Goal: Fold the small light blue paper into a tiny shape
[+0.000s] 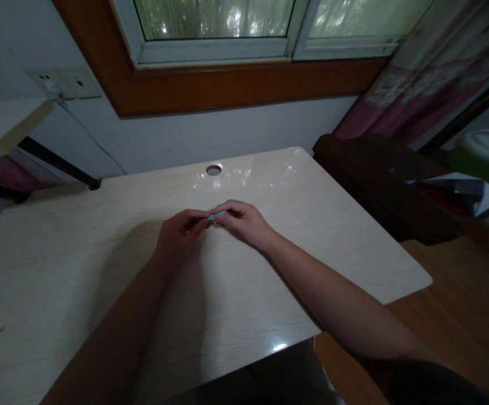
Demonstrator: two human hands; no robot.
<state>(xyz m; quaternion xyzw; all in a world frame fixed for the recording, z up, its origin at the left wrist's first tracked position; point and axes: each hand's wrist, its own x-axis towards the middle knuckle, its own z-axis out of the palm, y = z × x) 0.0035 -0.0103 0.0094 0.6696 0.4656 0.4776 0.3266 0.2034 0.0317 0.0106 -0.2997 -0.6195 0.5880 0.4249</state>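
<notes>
A small, slim light-blue item (212, 217) is held between my two hands over the middle of the pale wood-grain desk (312, 202). It is too small and dim for me to make out its kind. My left hand (181, 230) pinches its left end between thumb and fingertips. From the other side, my right hand (243, 219) grips the right end, where a thin pale-blue part runs along the fingers. Both sets of fingertips nearly meet, and they hide much of the item.
Behind my hands is a round cable hole (213, 170) in the desk. A shelf with a black leg (59, 162) stands at the left. Past the desk's right edge is a dark wooden piece of furniture (379, 185). A window (214, 50) and a curtain (413, 79) are beyond.
</notes>
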